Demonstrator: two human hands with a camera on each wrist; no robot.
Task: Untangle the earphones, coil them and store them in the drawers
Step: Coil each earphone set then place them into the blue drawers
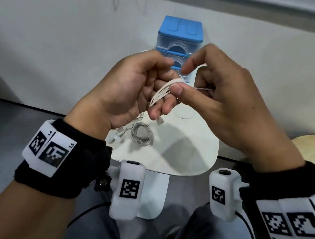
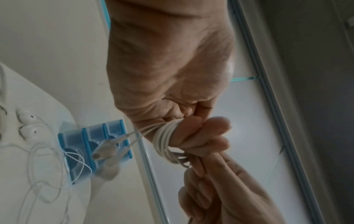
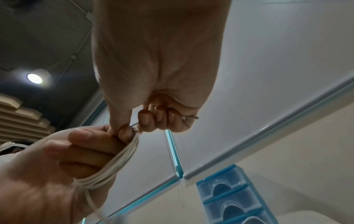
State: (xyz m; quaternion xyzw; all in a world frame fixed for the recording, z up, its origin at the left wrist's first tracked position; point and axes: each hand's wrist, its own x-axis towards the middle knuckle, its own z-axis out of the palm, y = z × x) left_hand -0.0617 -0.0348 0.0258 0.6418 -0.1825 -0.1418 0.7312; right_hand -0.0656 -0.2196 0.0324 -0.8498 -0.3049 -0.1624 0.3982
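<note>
White earphone cable (image 1: 161, 93) wound in several turns round left hand (image 1: 128, 86) fingers, above the table (image 1: 188, 154); right hand (image 1: 222, 106) pinching its loose end. Two more earphone sets (image 1: 140, 133) near the table's left edge. One blue three-drawer unit (image 1: 179, 40) at the far edge, drawers closed, contents unclear.

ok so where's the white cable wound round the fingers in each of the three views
Head: the coiled earphone cable sits at centre, round the left hand fingers.
Left wrist: lower centre, below the palm.
Right wrist: lower left of centre, meeting the right hand thumb.
Shared landmark: the blue drawer unit.
</note>
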